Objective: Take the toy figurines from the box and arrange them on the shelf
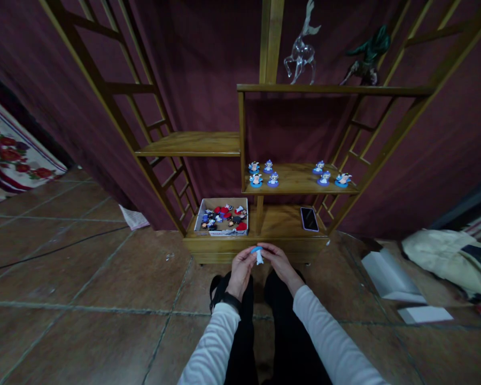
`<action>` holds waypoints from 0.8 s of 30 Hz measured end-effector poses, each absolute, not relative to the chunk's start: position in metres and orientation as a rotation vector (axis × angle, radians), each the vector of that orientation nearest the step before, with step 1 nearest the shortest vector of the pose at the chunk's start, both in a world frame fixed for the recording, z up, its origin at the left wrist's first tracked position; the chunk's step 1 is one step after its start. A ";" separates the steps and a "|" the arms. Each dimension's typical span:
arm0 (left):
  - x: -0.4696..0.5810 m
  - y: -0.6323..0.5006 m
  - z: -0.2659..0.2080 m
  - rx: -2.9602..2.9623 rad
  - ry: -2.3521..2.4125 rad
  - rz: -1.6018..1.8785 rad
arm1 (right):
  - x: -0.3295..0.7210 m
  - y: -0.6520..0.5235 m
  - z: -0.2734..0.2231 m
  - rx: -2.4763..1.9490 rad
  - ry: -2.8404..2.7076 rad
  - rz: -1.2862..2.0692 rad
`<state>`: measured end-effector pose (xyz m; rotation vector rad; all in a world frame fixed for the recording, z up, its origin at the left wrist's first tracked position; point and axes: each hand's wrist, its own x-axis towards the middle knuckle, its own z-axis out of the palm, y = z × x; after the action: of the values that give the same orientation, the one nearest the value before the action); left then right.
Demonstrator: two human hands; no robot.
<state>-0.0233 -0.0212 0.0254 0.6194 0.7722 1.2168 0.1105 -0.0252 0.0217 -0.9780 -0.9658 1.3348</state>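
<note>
Both hands meet low in front of me, just before the shelf's bottom drawers. Between the fingertips of my left hand (241, 269) and my right hand (278, 260) is a small white and blue figurine (259, 256), its blue part uppermost and the white part hanging below. Each hand is closed in a pinch on it. Beyond the hands, a cardboard box (204, 231) on the bottom shelf holds a jumble of small red, black, white and blue figurines. Several figurines with blue or purple bases (273, 180) stand in two groups on the middle shelf (296, 183).
A phone (309, 219) lies on the bottom shelf's right side. A clear deer ornament (302, 53) and a dark green statue (366, 59) stand on the upper shelf. On the tiled floor at right are a white box (393, 278) and a pale bag (444, 254); a cable (60, 249) runs at left.
</note>
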 end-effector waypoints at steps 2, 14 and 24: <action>-0.024 -0.021 0.025 0.624 0.790 1.222 | 0.111 -0.025 0.020 -0.990 -0.982 1.339; -0.027 -0.024 0.027 0.671 0.789 1.186 | 0.113 -0.029 0.027 -0.908 -0.987 1.379; -0.028 -0.016 0.022 0.666 0.795 1.143 | 0.113 -0.023 0.019 -1.000 -0.970 1.366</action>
<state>-0.0282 -0.0156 0.0218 0.6664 0.7951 1.1425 0.1128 -0.0227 0.0193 -0.9998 -0.9701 1.3664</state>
